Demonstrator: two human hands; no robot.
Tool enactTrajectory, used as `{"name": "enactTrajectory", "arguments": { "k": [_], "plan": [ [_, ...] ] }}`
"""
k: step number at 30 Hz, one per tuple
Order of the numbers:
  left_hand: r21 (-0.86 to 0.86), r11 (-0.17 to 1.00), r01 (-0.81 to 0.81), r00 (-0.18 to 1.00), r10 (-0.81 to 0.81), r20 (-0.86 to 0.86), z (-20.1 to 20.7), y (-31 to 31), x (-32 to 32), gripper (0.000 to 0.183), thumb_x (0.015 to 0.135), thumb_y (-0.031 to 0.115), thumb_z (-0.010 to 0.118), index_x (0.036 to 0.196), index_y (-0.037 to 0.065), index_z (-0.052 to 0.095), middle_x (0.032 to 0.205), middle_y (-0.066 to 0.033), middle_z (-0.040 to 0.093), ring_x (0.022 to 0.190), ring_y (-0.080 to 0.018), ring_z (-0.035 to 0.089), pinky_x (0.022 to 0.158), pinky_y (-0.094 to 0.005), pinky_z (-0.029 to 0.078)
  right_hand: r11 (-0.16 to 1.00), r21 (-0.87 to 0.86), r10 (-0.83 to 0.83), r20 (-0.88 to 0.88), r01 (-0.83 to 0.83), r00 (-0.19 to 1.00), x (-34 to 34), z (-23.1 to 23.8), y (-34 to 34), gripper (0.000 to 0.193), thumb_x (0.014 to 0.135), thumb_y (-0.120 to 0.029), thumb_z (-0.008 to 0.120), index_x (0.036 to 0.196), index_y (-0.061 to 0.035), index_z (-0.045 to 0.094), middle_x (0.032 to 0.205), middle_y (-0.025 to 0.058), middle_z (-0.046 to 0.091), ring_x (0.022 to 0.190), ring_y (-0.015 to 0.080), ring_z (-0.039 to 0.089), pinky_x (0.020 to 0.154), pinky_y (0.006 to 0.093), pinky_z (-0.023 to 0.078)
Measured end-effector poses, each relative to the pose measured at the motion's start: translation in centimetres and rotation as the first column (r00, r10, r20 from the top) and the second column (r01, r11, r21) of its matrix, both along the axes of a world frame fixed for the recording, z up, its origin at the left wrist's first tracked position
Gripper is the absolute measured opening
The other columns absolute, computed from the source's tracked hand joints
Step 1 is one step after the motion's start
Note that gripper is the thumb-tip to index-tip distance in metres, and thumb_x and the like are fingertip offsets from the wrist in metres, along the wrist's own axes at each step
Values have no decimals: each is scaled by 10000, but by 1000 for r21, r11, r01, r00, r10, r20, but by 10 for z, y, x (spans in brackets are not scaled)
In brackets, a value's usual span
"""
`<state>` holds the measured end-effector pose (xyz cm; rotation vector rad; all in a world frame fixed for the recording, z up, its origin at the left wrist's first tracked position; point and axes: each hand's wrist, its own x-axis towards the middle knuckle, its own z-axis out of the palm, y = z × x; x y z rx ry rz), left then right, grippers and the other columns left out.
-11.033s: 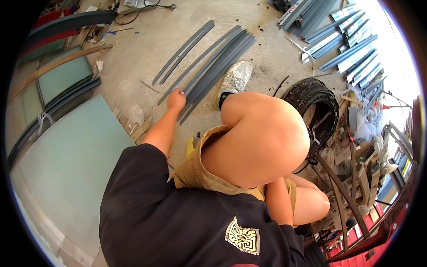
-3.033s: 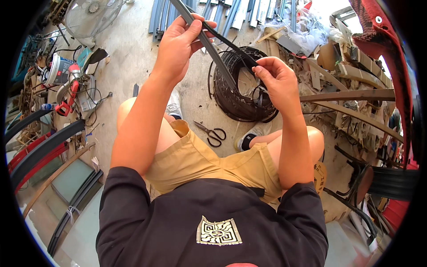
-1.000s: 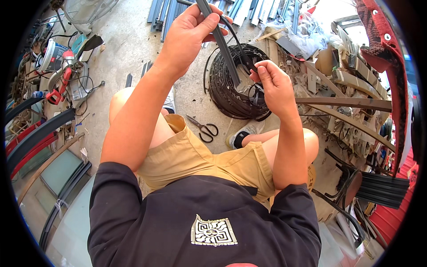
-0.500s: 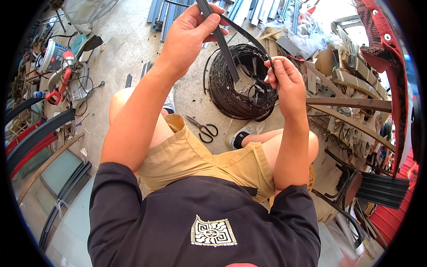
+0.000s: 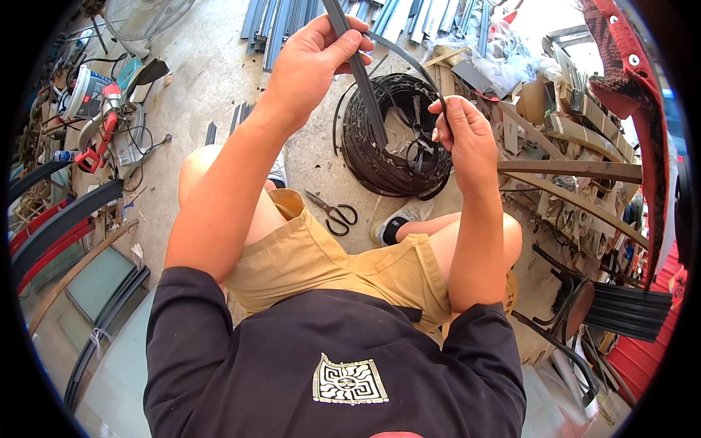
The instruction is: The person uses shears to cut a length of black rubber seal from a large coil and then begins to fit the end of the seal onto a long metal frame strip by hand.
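A person in tan shorts (image 5: 339, 255) handles strips of trim above a coil of black strip (image 5: 358, 146) on a bare concrete floor (image 5: 219, 80); the left hand (image 5: 310, 69), at the far left of the coil, pinches a rigid dark grey strip (image 5: 365, 87) between thumb and fingers, the piece slanting down until its lower end overlaps the coil's opening in the view, though whether the two touch cannot be told; the right hand (image 5: 467, 135), over the coil's right edge, has thumb and forefinger pressed together on a thin black strip (image 5: 410, 57), which bows above the coil across to the left hand; black-handled scissors (image 5: 336, 214) lie on the near side of the coil, toward its left; blue-grey lengths (image 5: 272, 40) lie beyond the coil to the left, clear plastic wrapping (image 5: 504, 58) beyond it to the right; a red power tool (image 5: 106, 120) sits well to the coil's left.
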<state>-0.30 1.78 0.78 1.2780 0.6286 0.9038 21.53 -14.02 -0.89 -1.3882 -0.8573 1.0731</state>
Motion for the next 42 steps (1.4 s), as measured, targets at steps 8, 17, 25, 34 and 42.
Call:
{"name": "enactTrajectory", "arguments": {
  "k": [8,17,25,34,42],
  "plan": [
    [12,1000,2,1000,-2,-7,-3,-1,2,227,1092,217,616,1258,70,667,1137,-82,757,995,-161,724,963,-335,577,999,30,37,-5,-37,999,-5,1,-2,430,1146,-396,506,1045,-36,718,719,-61,545,642,25,442,587,196,347],
    [-6,998,59,996,-59,-69,-10,-12,12,217,1088,194,619,1248,54,660,1140,-78,755,1006,-148,709,923,-321,570,995,17,102,0,-102,995,-17,0,3,275,1096,-320,631,1083,-58,715,754,-52,585,640,27,479,577,190,375],
    [-14,983,185,980,-186,-71,-20,-24,17,194,1078,173,638,1223,48,671,1105,-25,714,984,-113,689,901,-300,566,996,44,81,9,-81,997,-27,0,9,218,1068,-254,679,1091,-44,731,783,-52,615,657,12,503,578,189,384],
    [-36,978,208,975,-210,-73,-13,-27,16,202,1077,164,626,1241,49,659,1174,-47,714,973,-134,686,922,-326,566,993,-32,115,50,-113,992,-29,2,7,185,1062,-210,670,1048,-42,745,781,-48,629,653,11,503,581,199,399],
    [-49,967,250,966,-252,-53,-13,-29,16,191,1074,121,622,1246,48,660,1198,-45,711,1014,-112,677,936,-306,546,994,13,108,23,-109,994,-31,0,11,230,1075,-271,666,1090,-50,728,808,-45,626,678,20,527,611,198,427]
  ]
}}
